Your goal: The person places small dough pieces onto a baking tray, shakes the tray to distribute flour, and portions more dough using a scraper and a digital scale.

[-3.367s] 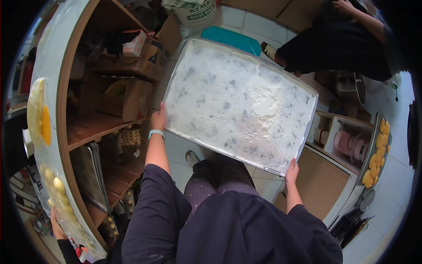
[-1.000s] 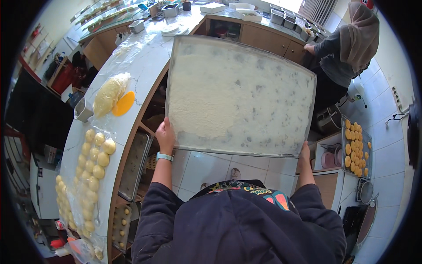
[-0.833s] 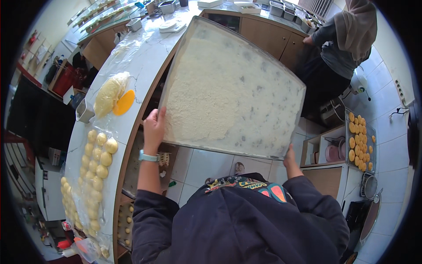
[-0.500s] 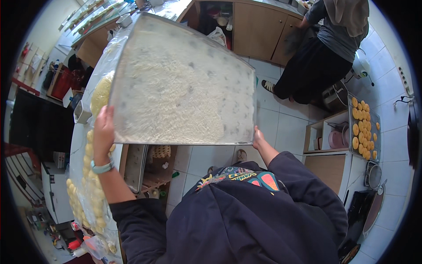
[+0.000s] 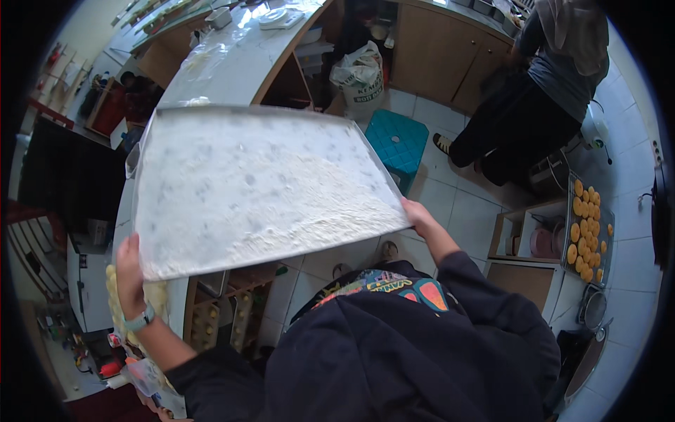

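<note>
"Where are you holding it?"

"I'm clamping the big metal tray (image 5: pixel 249 180) with both hands: my left grip (image 5: pixel 131 274) is closing on its near left corner, my right grip (image 5: pixel 422 219) on the right wall by the near right corner. It's hanging aslant in front of me, a little to my left."

"What's changing?"

"My left hand is sitting lower in view than half a second ago, and that end of the tray is coming down with it. The white powder (image 5: pixel 323 228) is now gathering along the near edge, rather than lying over the left and middle."

"Any room at the edges?"

"The left end is hiding part of the desk (image 5: pixel 232 67); I can't tell whether they're touching. Off my right grip, tiled floor (image 5: pixel 443 197) is lying open as far as the low cabinet (image 5: pixel 524 285)."

"And what's standing in the way?"

"The teal stool (image 5: pixel 395 137), nearly hidden before, is showing just beyond the right wall, a white sack (image 5: pixel 361 81) standing behind it. A co-worker (image 5: pixel 562 77) is standing farther right. Dough balls (image 5: pixel 156 299) are peeking out beside my left hand, and a tray of yellow rounds (image 5: pixel 606 207) is resting on the low cabinet."
</note>
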Demonstrator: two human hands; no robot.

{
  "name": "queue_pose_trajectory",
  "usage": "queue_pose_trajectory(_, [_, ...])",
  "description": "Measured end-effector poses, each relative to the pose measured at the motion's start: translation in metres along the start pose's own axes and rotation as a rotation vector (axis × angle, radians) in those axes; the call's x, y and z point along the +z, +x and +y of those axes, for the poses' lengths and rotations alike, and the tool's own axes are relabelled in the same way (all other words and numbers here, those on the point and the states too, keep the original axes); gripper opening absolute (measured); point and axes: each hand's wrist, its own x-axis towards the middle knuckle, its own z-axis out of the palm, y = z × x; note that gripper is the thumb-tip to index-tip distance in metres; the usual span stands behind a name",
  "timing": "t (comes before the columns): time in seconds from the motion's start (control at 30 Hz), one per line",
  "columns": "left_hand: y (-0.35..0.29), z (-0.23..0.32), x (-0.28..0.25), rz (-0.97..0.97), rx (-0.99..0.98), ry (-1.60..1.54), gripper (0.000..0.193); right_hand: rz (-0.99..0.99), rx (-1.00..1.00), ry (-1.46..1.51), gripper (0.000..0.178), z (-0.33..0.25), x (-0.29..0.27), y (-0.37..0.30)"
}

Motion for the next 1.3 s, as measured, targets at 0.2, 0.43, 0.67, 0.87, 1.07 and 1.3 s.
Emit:
queue_pose_trajectory(0.2, [-0.045,-0.030,0.042,-0.011,-0.122,-0.174,0.042,0.064,-0.129,-0.222,0.046,-0.040,-0.061,-0.037])
queue_pose_trajectory(0.43, [-0.055,-0.048,0.047,-0.051,-0.210,-0.323,0.043,0.133,-0.198,-0.356,0.041,-0.106,-0.081,-0.108])
queue_pose_trajectory(0.67, [-0.037,-0.093,0.085,-0.205,-0.236,-0.322,0.044,0.098,-0.264,-0.501,0.036,-0.164,-0.098,-0.111])
queue_pose_trajectory(0.87, [-0.082,-0.067,0.104,-0.246,-0.231,-0.467,0.047,0.340,-0.375,-0.520,0.042,-0.177,-0.151,-0.187])
queue_pose_trajectory(1.07, [-0.073,-0.037,0.119,-0.268,-0.159,-0.330,0.050,0.489,-0.391,-0.868,0.038,-0.241,-0.141,-0.255])
queue_pose_trajectory(1.3, [-0.064,-0.092,0.193,-0.387,0.044,-0.240,0.051,0.605,-0.559,-1.002,0.036,-0.262,-0.121,-0.255])
